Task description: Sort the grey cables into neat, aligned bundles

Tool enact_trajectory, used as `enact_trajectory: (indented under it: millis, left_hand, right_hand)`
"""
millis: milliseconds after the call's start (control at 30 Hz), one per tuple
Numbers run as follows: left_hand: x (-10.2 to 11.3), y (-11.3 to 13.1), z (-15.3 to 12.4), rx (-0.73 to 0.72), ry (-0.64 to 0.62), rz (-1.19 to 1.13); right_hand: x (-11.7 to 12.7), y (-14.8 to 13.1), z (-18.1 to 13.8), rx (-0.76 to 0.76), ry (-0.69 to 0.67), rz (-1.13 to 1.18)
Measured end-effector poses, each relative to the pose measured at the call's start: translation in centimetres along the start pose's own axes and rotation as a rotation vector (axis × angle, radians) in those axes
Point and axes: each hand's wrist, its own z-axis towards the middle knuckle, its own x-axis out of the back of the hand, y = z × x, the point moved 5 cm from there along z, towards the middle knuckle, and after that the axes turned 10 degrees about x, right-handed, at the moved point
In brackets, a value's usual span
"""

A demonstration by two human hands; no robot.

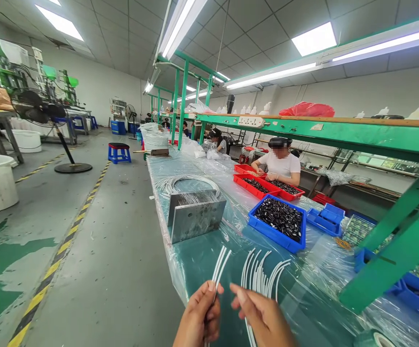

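A few thin white cables (221, 265) are pinched between the thumb and fingers of my left hand (200, 313), with their ends pointing up and away from me. Just to the right, my right hand (262, 315) has its thumb and index finger stretched out toward them, with nothing visible in its fingers. A loose bunch of similar white cables (258, 272) lies on the table (198, 260) behind my right hand, which hides part of it. Farther off, a metal plate stand (198, 219) stands upright in front of a coil of white cable (195, 179).
A blue bin (277, 242) of small black parts stands right of centre, with red trays (254, 187) beyond. A person (281, 161) sits across the table. A green post (393, 255) and shelf edge (339, 127) border the right. A roll of tape (375, 339) lies at lower right.
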Motion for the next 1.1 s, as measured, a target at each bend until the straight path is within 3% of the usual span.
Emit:
enact_trajectory:
  millis: [167,267,367,433,533,600,833,1100]
  left_hand:
    - [-0.9,-0.7,-1.0,0.111,-0.114,0.059]
    - [-1.0,-0.7,-1.2,0.129,-0.132,0.098]
    - [-1.0,-0.7,-1.3,0.157,-0.104,0.136]
    - [-0.8,-0.5,-1.1,0.163,-0.074,0.146]
    - [-0.2,-0.2,-0.7,0.129,0.0,0.124]
    - [0.2,-0.1,-0.4,0.104,0.052,0.092]
    - [1.2,-0.4,1.0,0.04,0.069,0.008]
    - [3.1,-1.4,3.1,-0.016,0.173,-0.038]
  right_hand:
    - [0.2,-2.7,2.5,0.125,0.065,0.065]
    - [-0.2,-3.0,2.8,0.106,0.083,0.147]
    - [-0.3,-1.9,3.1,0.036,0.018,0.24]
    - [0.1,-0.4,3.1,-0.038,-0.029,0.104]
    - [1.0,2.2,2.5,-0.172,-0.104,-0.479]
    - [1.1,3.4,1.8,-0.241,-0.152,-0.738]
    - [-1.1,4.2,0.6,-0.29,-0.146,-0.821]
    - [-1.7,5.8,0.5,-0.304,-0.045,-0.599]
